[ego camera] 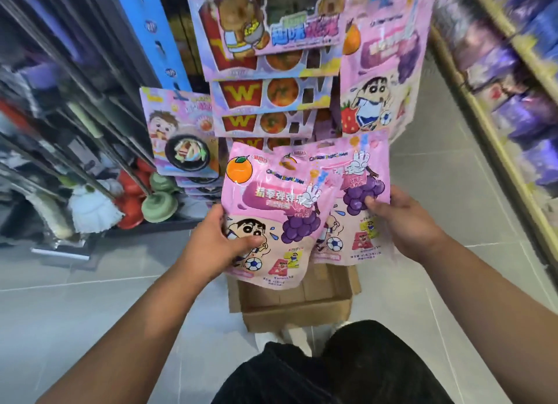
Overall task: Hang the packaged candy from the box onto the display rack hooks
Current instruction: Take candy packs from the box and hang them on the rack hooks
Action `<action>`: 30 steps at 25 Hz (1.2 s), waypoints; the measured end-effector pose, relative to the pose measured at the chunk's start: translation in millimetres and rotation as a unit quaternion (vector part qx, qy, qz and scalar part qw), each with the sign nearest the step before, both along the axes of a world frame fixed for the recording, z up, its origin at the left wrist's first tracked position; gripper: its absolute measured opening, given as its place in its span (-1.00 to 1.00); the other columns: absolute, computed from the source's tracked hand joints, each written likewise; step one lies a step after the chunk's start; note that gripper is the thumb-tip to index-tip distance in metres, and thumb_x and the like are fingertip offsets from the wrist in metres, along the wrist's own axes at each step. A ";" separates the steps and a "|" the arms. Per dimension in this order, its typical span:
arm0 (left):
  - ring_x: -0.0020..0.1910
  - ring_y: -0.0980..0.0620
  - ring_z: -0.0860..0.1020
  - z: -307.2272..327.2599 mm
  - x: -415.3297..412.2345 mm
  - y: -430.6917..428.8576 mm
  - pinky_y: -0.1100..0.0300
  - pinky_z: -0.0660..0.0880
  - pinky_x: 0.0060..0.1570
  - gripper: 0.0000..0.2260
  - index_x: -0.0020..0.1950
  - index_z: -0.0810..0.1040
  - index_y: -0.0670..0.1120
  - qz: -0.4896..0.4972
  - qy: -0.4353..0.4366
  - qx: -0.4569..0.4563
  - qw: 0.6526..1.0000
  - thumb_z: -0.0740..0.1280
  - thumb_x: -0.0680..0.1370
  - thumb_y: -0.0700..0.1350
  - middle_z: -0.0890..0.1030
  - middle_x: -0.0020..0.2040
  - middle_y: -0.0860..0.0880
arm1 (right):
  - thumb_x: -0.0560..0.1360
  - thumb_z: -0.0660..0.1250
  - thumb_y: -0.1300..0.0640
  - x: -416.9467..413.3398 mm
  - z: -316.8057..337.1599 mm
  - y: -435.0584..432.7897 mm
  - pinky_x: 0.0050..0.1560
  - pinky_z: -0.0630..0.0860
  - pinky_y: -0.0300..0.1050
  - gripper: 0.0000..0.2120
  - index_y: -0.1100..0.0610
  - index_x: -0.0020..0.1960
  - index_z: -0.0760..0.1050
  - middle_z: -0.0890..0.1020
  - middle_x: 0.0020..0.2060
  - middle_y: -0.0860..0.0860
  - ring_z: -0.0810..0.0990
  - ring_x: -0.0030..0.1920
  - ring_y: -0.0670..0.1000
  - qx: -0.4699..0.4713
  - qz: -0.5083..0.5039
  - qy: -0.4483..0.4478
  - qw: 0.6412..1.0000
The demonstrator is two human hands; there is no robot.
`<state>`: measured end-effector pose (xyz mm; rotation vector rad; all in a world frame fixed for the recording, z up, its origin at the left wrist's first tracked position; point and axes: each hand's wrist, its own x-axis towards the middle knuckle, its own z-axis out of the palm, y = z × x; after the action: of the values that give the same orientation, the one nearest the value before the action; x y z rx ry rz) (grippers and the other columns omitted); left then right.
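Observation:
My left hand [220, 240] grips a pink candy bag [265, 192] printed with an orange, grapes and a cartoon boy, thumb across its lower front. My right hand [398, 222] holds a second pink bag [359, 174] by its right edge; that bag sits partly behind the first, and another bag seems tucked between them. Both are held up in front of the display rack [271, 101], where similar pink bags [383, 71] hang at the right. The open cardboard box [302, 310] lies on the floor below my hands; its inside is mostly hidden by the bags.
Other candy packs hang on the rack's middle and left [181, 134]. Mops and red and green cleaning tools [142, 198] stand by the dark shelving at left. A shelf of purple packages [519, 101] runs along the right. Grey tiled floor [90, 298] surrounds the box.

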<state>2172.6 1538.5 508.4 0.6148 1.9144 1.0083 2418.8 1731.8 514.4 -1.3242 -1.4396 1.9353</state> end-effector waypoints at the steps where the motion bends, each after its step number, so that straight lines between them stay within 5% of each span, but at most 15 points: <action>1: -0.07 0.12 0.70 11.4 -0.5 3.8 0.06 0.66 -0.10 -0.51 0.11 0.48 0.07 -0.018 0.027 -0.005 0.999 0.62 0.33 -0.23 0.71 0.01 0.07 | 0.60 0.22 0.33 4.3 7.8 3.6 0.04 0.60 0.08 -0.79 0.15 0.13 0.55 0.73 -0.08 0.06 0.70 -0.06 0.09 0.011 -0.003 0.007 1.000; 12: 0.02 0.12 0.63 112.2 48.8 79.1 0.03 0.59 0.05 -0.41 0.16 0.40 0.22 -0.132 0.245 -0.034 0.960 0.62 0.26 0.09 0.66 0.06 0.17 | 0.59 0.23 0.33 39.0 89.6 100.3 -0.21 0.64 -0.16 -0.82 0.11 0.07 0.52 0.74 -0.17 -0.02 0.72 -0.17 -0.03 0.069 0.009 0.082 0.994; 18: 0.01 0.13 0.65 139.8 78.1 122.5 0.00 0.62 0.03 -0.40 0.16 0.42 0.21 -0.115 0.272 -0.039 0.955 0.55 0.18 0.22 0.67 0.01 0.20 | 0.59 0.27 0.29 39.6 114.7 167.8 0.04 0.59 0.09 -0.84 0.11 0.11 0.54 0.73 -0.07 0.10 0.70 -0.06 0.13 0.102 0.032 0.087 0.990; 24: 0.03 0.00 0.61 167.3 96.9 155.5 0.04 0.55 0.01 -0.50 0.13 0.37 0.07 -0.149 0.401 -0.111 0.897 0.52 0.36 0.20 0.64 0.03 0.08 | 0.60 0.26 0.27 22.8 142.0 213.2 -0.14 0.63 -0.05 -0.87 0.12 0.10 0.52 0.74 -0.15 0.06 0.72 -0.18 0.03 0.173 0.089 0.078 0.978; 30: 0.02 0.00 0.63 176.6 104.9 169.6 -0.03 0.58 0.00 -0.46 0.17 0.37 0.07 -0.140 0.424 -0.129 0.885 0.51 0.35 0.23 0.65 0.05 0.07 | 0.62 0.26 0.21 5.3 158.1 234.2 -0.04 0.61 0.05 -0.86 0.07 0.14 0.50 0.75 -0.15 0.05 0.74 -0.14 0.08 0.212 0.122 0.071 0.967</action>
<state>2277.5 1708.1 685.0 1.2733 2.5368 0.2701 2424.1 1966.0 672.5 -0.8325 -1.8782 1.6850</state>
